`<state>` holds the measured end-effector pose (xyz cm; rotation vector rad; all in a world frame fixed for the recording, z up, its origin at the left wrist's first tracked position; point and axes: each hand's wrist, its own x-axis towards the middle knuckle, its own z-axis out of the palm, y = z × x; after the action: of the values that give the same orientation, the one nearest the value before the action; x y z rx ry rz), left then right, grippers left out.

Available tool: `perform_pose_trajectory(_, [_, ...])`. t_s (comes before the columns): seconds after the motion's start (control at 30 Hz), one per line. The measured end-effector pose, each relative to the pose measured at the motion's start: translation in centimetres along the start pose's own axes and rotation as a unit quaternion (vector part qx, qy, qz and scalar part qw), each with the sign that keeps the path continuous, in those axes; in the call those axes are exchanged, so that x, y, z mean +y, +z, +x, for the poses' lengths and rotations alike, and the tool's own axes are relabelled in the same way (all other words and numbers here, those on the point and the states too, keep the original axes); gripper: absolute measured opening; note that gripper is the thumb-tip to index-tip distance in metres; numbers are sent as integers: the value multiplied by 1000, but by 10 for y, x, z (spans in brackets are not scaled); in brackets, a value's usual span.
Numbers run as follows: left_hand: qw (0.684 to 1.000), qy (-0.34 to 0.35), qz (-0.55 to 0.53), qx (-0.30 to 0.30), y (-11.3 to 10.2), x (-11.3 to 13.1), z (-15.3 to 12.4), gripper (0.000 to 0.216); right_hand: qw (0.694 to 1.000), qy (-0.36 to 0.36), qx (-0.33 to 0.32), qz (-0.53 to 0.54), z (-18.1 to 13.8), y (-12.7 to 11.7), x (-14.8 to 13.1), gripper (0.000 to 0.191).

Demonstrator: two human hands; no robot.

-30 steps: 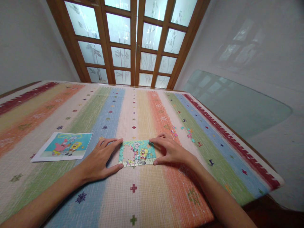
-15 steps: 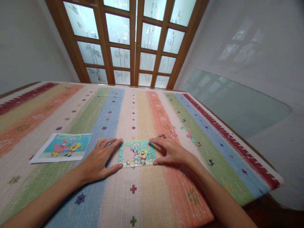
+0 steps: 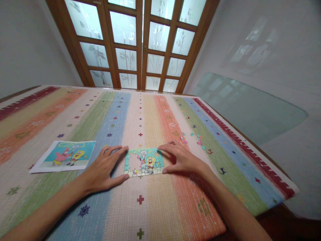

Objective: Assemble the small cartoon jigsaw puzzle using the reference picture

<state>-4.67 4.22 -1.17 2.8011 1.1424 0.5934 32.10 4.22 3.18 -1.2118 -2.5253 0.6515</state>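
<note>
A partly assembled jigsaw puzzle (image 3: 151, 163) lies flat on the table, showing a yellow square cartoon figure and a taller pale one. A gap in its left part lets the tablecloth show through. My left hand (image 3: 102, 169) grips its left side, index fingertip at the far corner and thumb at the near corner. On the right side my right hand (image 3: 181, 158) holds it the same way, thumb low and fingers at the upper corner. Loose jigsaw pieces (image 3: 200, 140) lie beyond my right hand. A printed reference picture (image 3: 67, 154) rests left of my left hand.
A striped tablecloth (image 3: 140, 214) with small woven motifs covers the table. The table's right edge runs beside a white wall with a pale glass-like panel (image 3: 245, 107). Wooden doors with frosted panes (image 3: 126, 60) stand beyond the far edge.
The view has shifted very slightly. Both hands stay at the sides of the puzzle, and the puzzle, loose pieces and picture show no clear movement on the table.
</note>
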Motion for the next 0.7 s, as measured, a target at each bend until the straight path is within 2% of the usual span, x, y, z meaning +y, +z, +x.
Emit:
perform_pose_trajectory(0.47, [1000, 4, -4, -3, 3, -1, 0, 87, 1000, -18, -3, -5, 1, 1, -1, 85])
perform_pose_trajectory(0.7, [1000, 0, -12, -7, 0, 0, 1, 87, 1000, -5, -4, -8, 0, 2, 0, 86])
